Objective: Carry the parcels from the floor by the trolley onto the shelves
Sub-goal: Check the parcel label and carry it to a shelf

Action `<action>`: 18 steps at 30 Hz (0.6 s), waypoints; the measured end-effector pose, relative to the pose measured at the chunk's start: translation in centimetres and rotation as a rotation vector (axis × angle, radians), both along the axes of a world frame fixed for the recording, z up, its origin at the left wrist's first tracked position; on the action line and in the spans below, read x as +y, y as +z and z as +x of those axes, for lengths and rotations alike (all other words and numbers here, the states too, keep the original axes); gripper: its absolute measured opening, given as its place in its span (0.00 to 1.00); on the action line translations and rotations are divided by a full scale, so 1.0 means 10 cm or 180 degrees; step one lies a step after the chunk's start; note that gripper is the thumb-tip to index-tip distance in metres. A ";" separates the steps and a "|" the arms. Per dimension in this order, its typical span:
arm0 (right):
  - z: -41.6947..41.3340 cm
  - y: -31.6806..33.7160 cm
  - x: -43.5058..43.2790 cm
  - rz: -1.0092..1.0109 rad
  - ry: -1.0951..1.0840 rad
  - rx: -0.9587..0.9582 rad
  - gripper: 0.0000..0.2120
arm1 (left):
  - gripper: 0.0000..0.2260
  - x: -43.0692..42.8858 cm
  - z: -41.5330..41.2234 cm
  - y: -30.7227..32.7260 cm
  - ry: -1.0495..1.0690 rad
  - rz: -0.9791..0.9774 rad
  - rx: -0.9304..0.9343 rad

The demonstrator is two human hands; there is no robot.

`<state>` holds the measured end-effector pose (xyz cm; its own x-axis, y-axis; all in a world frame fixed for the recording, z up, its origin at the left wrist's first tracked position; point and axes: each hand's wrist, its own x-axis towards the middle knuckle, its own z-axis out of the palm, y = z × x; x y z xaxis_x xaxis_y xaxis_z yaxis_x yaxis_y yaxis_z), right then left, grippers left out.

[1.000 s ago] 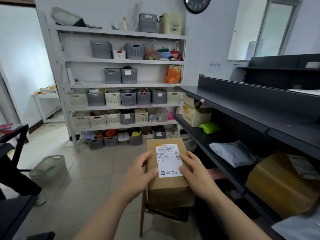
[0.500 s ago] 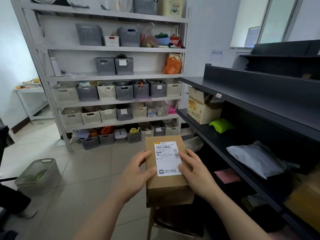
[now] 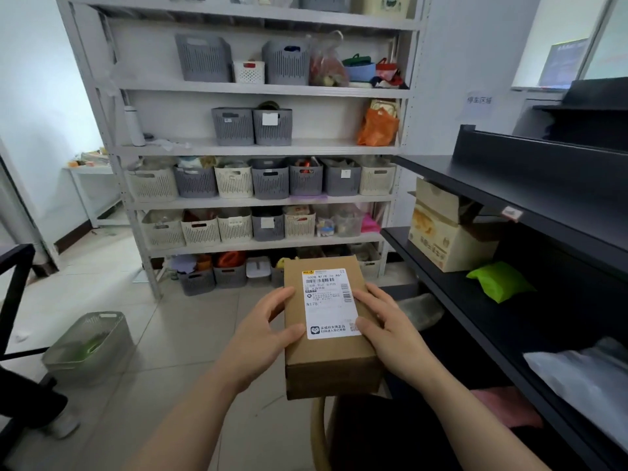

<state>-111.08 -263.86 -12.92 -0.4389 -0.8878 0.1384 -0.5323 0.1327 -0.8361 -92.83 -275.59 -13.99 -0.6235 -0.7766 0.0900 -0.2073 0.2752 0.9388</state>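
I hold a brown cardboard parcel (image 3: 331, 365) with a white shipping label in front of me at waist height. My left hand (image 3: 263, 338) grips its left side and my right hand (image 3: 389, 329) grips its right side, thumbs on top. The black shelves (image 3: 530, 215) run along my right. On their middle level lie a printed carton (image 3: 441, 232), a green pouch (image 3: 499, 282) and a grey mailer bag (image 3: 584, 379). A pink parcel (image 3: 506, 406) lies on a lower level.
A white rack (image 3: 261, 147) filled with grey and cream baskets stands against the far wall. A translucent bin (image 3: 90, 345) sits on the tiled floor at left. A black table frame (image 3: 17, 277) stands at the far left edge. A wooden chair back (image 3: 319, 433) shows below the parcel.
I have walked forward toward the white rack while holding the parcel in both hands. The black shelves and their parcels have slid closer on my right.
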 end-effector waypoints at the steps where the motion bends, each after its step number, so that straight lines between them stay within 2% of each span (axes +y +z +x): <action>1: -0.03 -0.02 -0.11 0.0008 0.0027 -0.0025 0.24 | 0.29 -0.12 -0.02 -0.02 0.0011 0.0048 0.0025; 9: -0.15 -0.07 -0.99 0.0040 -0.0138 -0.0151 0.23 | 0.29 -1.15 -0.25 -0.12 -0.0160 0.0147 0.0063; 18: -0.09 -0.07 -2.04 -0.0370 -0.0611 -0.0328 0.24 | 0.29 -2.45 -0.42 -0.02 -0.0646 0.0032 0.0200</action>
